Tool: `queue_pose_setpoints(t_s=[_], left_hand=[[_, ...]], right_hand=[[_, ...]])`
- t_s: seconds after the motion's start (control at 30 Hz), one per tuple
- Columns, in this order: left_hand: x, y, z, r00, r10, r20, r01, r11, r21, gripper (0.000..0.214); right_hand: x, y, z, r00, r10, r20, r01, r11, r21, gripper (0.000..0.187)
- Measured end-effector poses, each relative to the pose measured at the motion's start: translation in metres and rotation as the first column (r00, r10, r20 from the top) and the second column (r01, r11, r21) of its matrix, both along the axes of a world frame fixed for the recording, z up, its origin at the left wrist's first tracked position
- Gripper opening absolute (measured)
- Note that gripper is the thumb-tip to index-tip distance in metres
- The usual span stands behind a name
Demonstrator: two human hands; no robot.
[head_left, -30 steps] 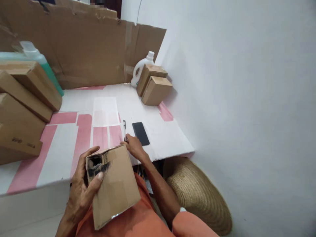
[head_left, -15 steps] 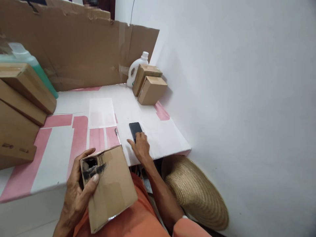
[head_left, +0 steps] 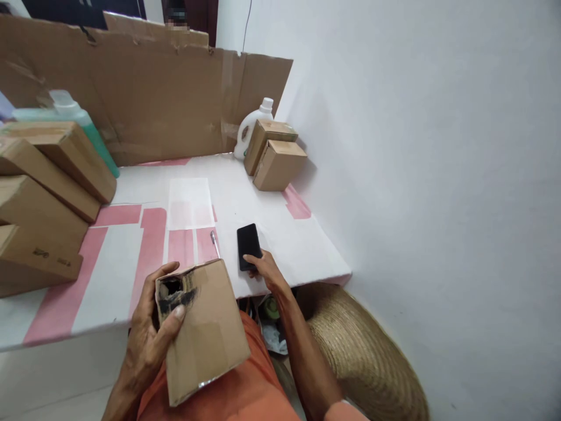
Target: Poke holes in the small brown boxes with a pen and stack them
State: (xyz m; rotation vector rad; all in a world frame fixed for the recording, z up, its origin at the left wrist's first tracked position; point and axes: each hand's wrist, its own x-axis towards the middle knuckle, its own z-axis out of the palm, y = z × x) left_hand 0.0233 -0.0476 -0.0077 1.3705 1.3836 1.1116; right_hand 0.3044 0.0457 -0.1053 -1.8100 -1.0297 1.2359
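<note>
My left hand (head_left: 151, 327) is closed round the left side of a brown cardboard box (head_left: 210, 333), thumb on its top face. That box is tilted above my lap and has a torn dark hole with black smears at one corner. At the front of the table, my right hand (head_left: 265, 269) grips the lower end of a black smartphone (head_left: 249, 245), thumb on its screen and fingers underneath. A pen (head_left: 214, 242) lies on the table just behind the box. Beyond it is a white sheet of paper (head_left: 190, 204).
Several cardboard boxes (head_left: 39, 251) stand at the left beside a green liquid jug (head_left: 94, 134). Two small boxes (head_left: 280, 166) and a white jug (head_left: 248, 128) stand by the wall. A cardboard panel (head_left: 166, 105) closes the back. A straw hat (head_left: 350, 345) is below the table's right edge.
My right hand has gone from reaching over the phone to gripping it, and the phone's near end has come closer to me. The left hand keeps hold of the box. The view has shifted slightly.
</note>
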Motion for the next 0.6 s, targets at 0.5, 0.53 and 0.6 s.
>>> queue_pose_setpoints(t_s=[0.5,0.53,0.6], left_hand=[[-0.011,0.008,-0.016,1.0,0.002,0.026,-0.004,0.999,0.053,0.065],[-0.01,0.008,-0.016,1.0,0.015,0.022,-0.016,0.998,0.059,0.065],[-0.011,0.007,-0.015,0.999,0.037,-0.003,-0.037,0.996,0.079,0.063]], right_hand=[[-0.058,-0.086,0.148,0.349,0.445,-0.825,-0.266,0.891,0.368,0.046],[-0.067,-0.093,0.145,0.322,0.414,-0.852,-0.282,0.901,0.331,0.046],[-0.084,-0.105,0.14,0.3,0.358,-0.884,-0.29,0.917,0.273,0.049]])
